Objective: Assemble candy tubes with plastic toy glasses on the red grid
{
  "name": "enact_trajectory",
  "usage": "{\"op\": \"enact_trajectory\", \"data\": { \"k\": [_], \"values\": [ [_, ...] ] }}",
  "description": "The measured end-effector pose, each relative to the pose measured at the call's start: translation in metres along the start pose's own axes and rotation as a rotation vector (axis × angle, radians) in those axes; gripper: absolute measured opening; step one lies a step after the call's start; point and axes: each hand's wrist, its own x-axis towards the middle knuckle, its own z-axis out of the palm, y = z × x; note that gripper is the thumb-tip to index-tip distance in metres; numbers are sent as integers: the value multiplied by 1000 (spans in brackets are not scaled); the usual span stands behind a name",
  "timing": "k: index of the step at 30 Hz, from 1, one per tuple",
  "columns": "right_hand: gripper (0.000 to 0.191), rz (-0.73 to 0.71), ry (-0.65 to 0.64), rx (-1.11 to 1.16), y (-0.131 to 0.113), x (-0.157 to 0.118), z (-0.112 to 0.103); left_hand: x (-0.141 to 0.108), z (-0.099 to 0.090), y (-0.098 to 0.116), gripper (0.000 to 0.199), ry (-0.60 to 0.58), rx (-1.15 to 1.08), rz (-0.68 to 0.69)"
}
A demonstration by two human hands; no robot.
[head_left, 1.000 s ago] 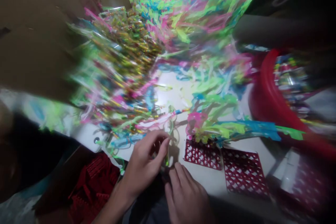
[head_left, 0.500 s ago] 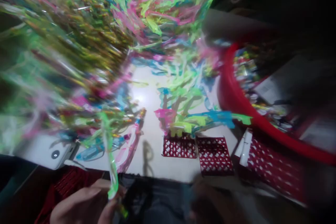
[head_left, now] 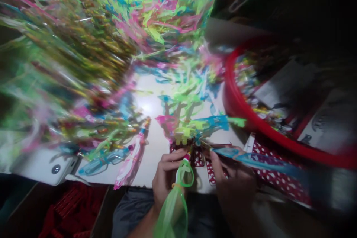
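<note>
My left hand (head_left: 164,176) is over the table's front edge, fingers closed on a thin piece with a translucent green plastic strip (head_left: 173,204) trailing toward me, an orange band around it. Close beside it, my right hand (head_left: 234,178) is closed on a similar piece whose blue plastic strip (head_left: 259,161) streams off to the right, blurred. Both thin ends meet above a small dark red perforated rack (head_left: 199,160), partly covered by my fingers. A second red perforated rack (head_left: 211,174) lies under my right hand. Pink, yellow and blue strips (head_left: 192,128) stick up behind the racks.
A red basin (head_left: 245,108) of small colourful pieces stands at right. Heaps of bright strips (head_left: 167,3) fill the back; shiny gold-toned pieces (head_left: 92,44) pile at left. A white device (head_left: 41,165) sits front left, above red perforated parts (head_left: 69,208). A larger red perforated panel (head_left: 279,178) lies right.
My left hand has moved up and right to the rack with the green-strip piece. My right hand has come up over the racks and now shows a blue-strip piece.
</note>
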Motion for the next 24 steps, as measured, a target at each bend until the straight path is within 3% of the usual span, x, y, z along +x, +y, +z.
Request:
{"op": "enact_trajectory", "data": {
  "k": [5,10,17,24],
  "values": [
    [26,-40,10,-21,17,1,4,-4,2,-15,4,-40,84,-66],
    [25,-62,-43,-214,3,7,-1,-6,6,-18,5,-30,156,70],
    [12,-202,-65,-105,-1,16,15,-12,14,-35,14,-24,135,229],
    [14,-152,-67,-70,6,13,18,-8,6,-34,18,-64,215,299]
  ]
}}
